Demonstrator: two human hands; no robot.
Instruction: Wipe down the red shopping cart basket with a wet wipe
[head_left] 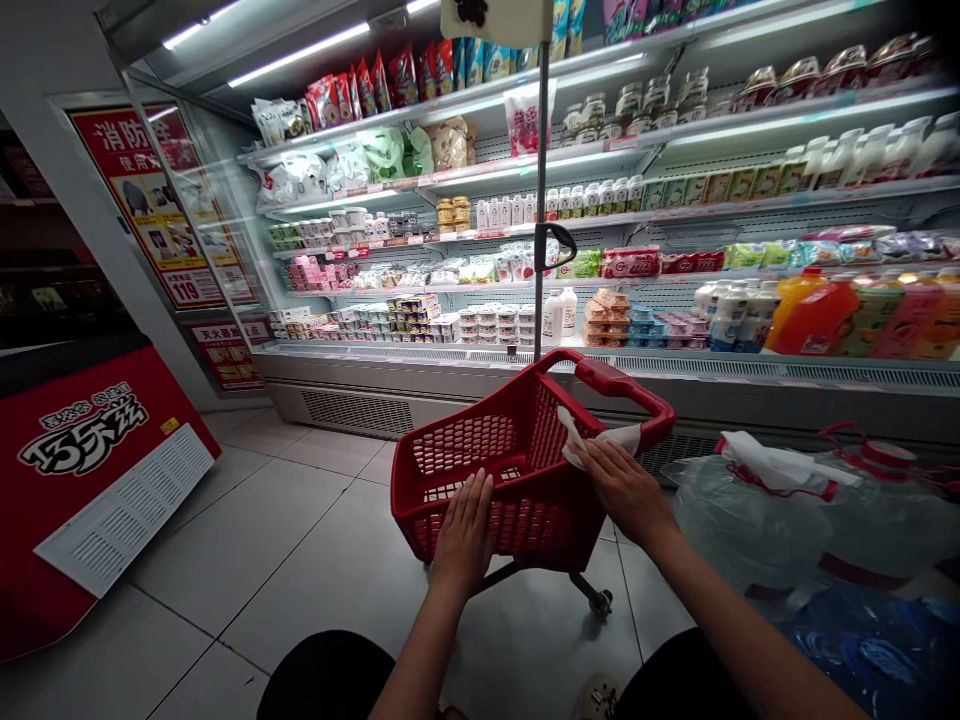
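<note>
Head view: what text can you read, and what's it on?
"巧乐兹": the red freezer; line above unclear, yellow sticker too small.
"消防", "使用", "119": the upper poster; other text blurred.
"灭火器放": the lower poster; rest unclear.
Shelf packages and price strips: too small or blurred.
Red shopping cart: none readable.

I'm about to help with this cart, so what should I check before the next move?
1. Left hand steadying the red cart: ok, it lies on the near side.
2. White tissue within reach: ok, it is under the right hand, by the handle.
3. Cart upright: ok.
4. Hands clear of the cart: not ok, both are at it.
5. Front-facing wheel locked: cannot tell.
6. Tissue damp: cannot tell.
</note>
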